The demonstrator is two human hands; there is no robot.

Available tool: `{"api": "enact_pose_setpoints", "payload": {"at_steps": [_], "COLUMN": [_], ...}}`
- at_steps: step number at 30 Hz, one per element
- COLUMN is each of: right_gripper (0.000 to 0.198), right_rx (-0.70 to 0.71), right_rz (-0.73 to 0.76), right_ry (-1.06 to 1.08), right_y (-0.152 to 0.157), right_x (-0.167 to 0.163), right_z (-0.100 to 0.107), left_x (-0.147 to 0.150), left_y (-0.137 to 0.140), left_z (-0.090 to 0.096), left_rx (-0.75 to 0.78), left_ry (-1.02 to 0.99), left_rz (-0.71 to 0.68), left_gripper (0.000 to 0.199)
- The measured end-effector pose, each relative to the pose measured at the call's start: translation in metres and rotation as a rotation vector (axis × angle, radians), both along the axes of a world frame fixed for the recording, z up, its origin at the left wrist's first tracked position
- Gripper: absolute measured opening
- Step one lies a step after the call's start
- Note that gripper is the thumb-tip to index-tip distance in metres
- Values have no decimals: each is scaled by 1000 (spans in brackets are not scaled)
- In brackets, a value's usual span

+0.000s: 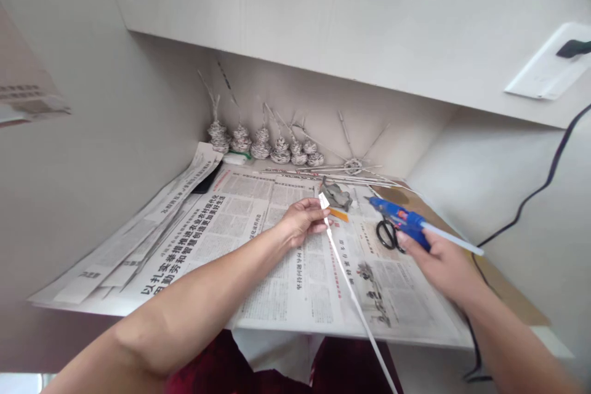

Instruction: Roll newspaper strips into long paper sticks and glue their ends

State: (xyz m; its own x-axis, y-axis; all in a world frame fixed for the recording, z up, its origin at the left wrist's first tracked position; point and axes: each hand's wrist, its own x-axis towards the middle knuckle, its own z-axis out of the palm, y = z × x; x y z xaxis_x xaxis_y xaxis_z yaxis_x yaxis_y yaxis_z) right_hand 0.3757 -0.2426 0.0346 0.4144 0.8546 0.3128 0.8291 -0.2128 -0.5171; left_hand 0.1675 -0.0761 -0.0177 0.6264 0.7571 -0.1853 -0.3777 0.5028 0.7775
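Observation:
My left hand (301,223) pinches a long, thin rolled paper stick (351,292) near its flattened upper end. From there the stick slants down past the table's front edge. In my right hand (447,263) is a blue hot glue gun (401,218), its nozzle pointing left toward the paper end but apart from it. A translucent glue stick (455,239) juts from its back. Black-handled scissors (385,235) lie beneath the gun, partly hidden. Just behind my left fingers are a flat orange strip (338,214) and a crumpled grey cloth (339,197).
Newspaper sheets (286,283) cover the table. Several woven paper gourds (261,146) line the back wall, beside a round woven piece with spokes (353,165). Loose paper sticks (323,177) lie before them. Cut newspaper strips (152,225) are stacked left. A black cord (530,200) hangs right.

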Motion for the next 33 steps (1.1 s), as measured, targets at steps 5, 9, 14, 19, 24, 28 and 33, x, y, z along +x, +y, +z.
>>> {"api": "enact_pose_setpoints", "payload": {"at_steps": [5, 9, 14, 19, 24, 28, 33], "right_gripper": [33, 32, 38, 36, 30, 27, 27], "right_rx": [-22, 6, 34, 23, 7, -14, -8], "right_rz": [185, 232, 187, 181, 196, 202, 196], "right_ry": [13, 44, 12, -51, -112, -136, -159], "right_y": [1, 6, 10, 13, 13, 14, 15], "right_x": [-55, -67, -72, -75, -75, -73, -71], "right_z": [-2, -7, -9, -12, -15, -16, -18], "left_x": [0, -1, 0, 0, 0, 0, 0], "left_y": [0, 1, 0, 0, -2, -4, -4], "left_z": [0, 0, 0, 0, 1, 3, 4], "left_rx": [3, 16, 33, 64, 80, 96, 107], "left_ry": [-36, -71, -79, -84, -88, -80, -78], "left_rz": [15, 14, 13, 14, 24, 27, 32], "left_gripper": [30, 30, 31, 31, 31, 34, 36]}}
